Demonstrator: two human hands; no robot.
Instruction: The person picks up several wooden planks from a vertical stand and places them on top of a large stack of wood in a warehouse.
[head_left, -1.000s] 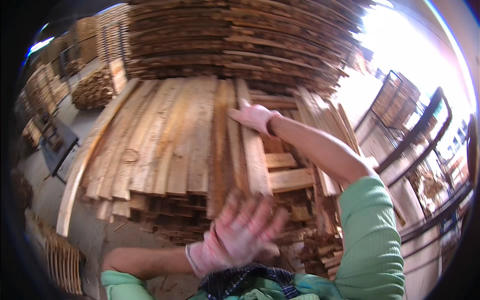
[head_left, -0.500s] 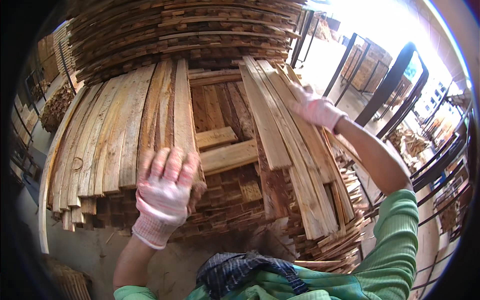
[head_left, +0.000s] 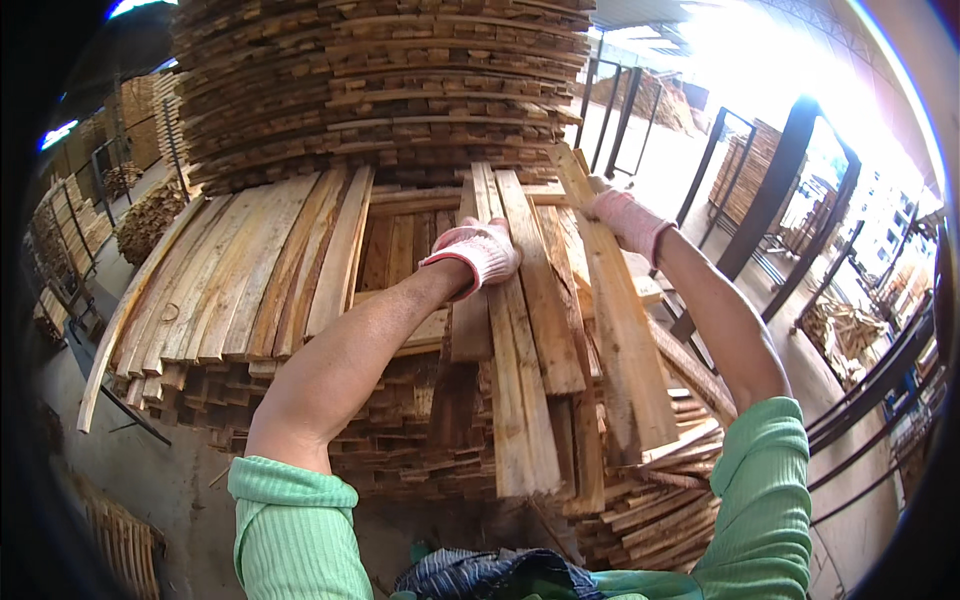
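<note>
My left hand (head_left: 480, 252), in a pale pink knit glove, is closed over narrow wooden boards (head_left: 515, 340) on the right part of the stack; its fingertips curl over and are partly hidden. At the right, my right hand (head_left: 628, 218), in a similar glove, grips the edge of a longer wooden board (head_left: 622, 335) near its far end. That board lies slanted at the right side of the loose boards. Left of my left hand, a row of boards (head_left: 235, 270) lies side by side, and a gap between shows boards of a lower layer.
A tall stack of layered boards (head_left: 380, 90) rises behind. Black metal frames (head_left: 790, 180) stand at the right. Thin wood strips (head_left: 650, 520) are heaped at the lower right, and more wood bundles (head_left: 150, 230) stand at the left.
My left hand has moved right, from the left row to the loose boards. Boards on the right have shifted left, and my right hand has closed on a board's edge.
</note>
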